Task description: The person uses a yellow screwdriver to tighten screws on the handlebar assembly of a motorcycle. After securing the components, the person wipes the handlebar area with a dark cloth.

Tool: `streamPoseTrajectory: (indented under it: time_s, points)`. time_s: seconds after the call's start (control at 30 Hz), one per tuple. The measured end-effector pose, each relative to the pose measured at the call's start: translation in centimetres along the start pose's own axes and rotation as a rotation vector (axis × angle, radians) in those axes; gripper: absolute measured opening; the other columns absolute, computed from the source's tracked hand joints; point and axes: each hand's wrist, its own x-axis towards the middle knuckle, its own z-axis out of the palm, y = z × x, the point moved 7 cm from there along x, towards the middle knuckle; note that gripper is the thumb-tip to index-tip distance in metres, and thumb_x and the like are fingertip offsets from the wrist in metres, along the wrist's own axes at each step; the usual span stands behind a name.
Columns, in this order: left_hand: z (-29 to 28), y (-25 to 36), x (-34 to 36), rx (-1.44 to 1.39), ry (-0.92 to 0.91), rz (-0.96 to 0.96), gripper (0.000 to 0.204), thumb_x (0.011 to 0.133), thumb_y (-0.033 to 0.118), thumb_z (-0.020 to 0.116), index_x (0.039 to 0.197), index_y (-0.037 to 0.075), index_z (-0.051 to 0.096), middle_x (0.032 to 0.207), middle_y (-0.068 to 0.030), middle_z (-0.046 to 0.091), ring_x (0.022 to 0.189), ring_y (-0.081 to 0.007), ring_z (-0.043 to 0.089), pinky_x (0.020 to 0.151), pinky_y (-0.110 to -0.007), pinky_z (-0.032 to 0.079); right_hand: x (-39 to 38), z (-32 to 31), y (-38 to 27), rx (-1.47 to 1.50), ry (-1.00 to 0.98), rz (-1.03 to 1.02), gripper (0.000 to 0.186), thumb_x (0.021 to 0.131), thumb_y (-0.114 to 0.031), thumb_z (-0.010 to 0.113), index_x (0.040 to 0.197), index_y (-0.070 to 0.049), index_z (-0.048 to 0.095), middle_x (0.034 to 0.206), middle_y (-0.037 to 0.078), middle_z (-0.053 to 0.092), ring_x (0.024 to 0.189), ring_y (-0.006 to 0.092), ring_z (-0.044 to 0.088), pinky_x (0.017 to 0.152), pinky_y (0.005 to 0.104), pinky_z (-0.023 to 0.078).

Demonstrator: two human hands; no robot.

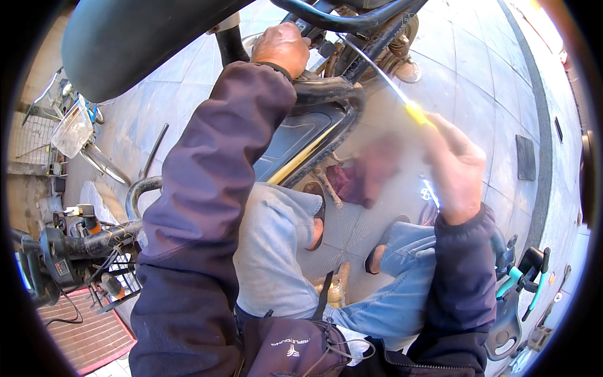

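My right hand (457,164) is closed around the yellow handle of a long screwdriver (391,85). Its thin metal shaft slants up and left, and the tip reaches the black frame (377,47) of an electric bike below a bent tube. My left hand (281,49) lies knuckles up against dark parts beside that frame, left of the tip. Its fingers are curled and their ends are hidden, so what they grip cannot be made out. A large black seat (144,41) covers the upper left. Beneath my left forearm lies the bike's dark footboard (300,143).
The bike's handlebar (88,245) juts in at lower left. A dark red cloth (361,179) lies on the paving before my feet. Tools and a turquoise-handled item (510,281) are at right, near a flat black piece (526,157). A bicycle with a basket (72,132) stands far left.
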Motion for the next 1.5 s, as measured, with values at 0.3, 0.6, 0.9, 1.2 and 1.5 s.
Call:
streamPoseTrajectory:
  time_s: [0.3,0.6,0.9,1.2,1.5]
  points:
    - [0.0,-0.2,0.2,-0.008,0.019,0.005,0.036,0.081,0.034,0.061,0.092,0.000,0.065,0.095,-0.0253,0.065,0.097,-0.0398,0.060,0.086,-0.045,0.046,2.1,1.5,0.5,-0.035,-0.008,-0.036,0.027,0.085,-0.014,0.067,0.107,0.002,0.067,0.085,0.005,0.067,0.075,0.0052,0.057,0.067,0.0207,0.047]
    - [-0.1,0.2,0.2,-0.002,-0.024,-0.022,0.034,0.084,0.028,0.062,0.101,-0.001,0.063,0.099,-0.0240,0.065,0.099,-0.0400,0.060,0.089,-0.044,0.045,2.7,1.5,0.9,-0.021,0.009,0.045,0.029,0.085,-0.015,0.067,0.108,0.003,0.067,0.086,0.005,0.067,0.076,0.0075,0.058,0.067,0.0218,0.046]
    - [-0.5,-0.7,0.5,-0.013,-0.050,0.108,0.042,0.084,0.012,0.059,0.123,-0.001,0.055,0.110,-0.0232,0.063,0.105,-0.0352,0.060,0.094,-0.038,0.043,1.6,0.5,1.1,-0.134,-0.031,0.045,0.028,0.084,-0.015,0.068,0.106,0.003,0.068,0.088,0.003,0.066,0.077,0.0074,0.056,0.069,0.0220,0.046]
    - [1.2,-3.3,2.7,-0.647,-0.181,-0.083,0.036,0.089,0.000,0.049,0.123,-0.007,0.054,0.118,-0.0171,0.061,0.102,-0.0230,0.062,0.087,-0.030,0.050,2.7,1.6,0.2,-0.109,0.003,0.016,0.025,0.086,-0.012,0.065,0.107,0.002,0.067,0.086,0.003,0.066,0.078,0.0063,0.057,0.069,0.0212,0.046]
    - [0.4,-3.5,2.6,-0.728,-0.067,0.012,0.036,0.090,0.004,0.050,0.124,-0.007,0.053,0.114,-0.0173,0.061,0.094,-0.0236,0.063,0.087,-0.031,0.050,1.9,0.4,-0.1,0.032,-0.024,-0.036,0.027,0.086,-0.013,0.066,0.108,0.003,0.067,0.085,0.003,0.067,0.077,0.0069,0.058,0.068,0.0216,0.046]
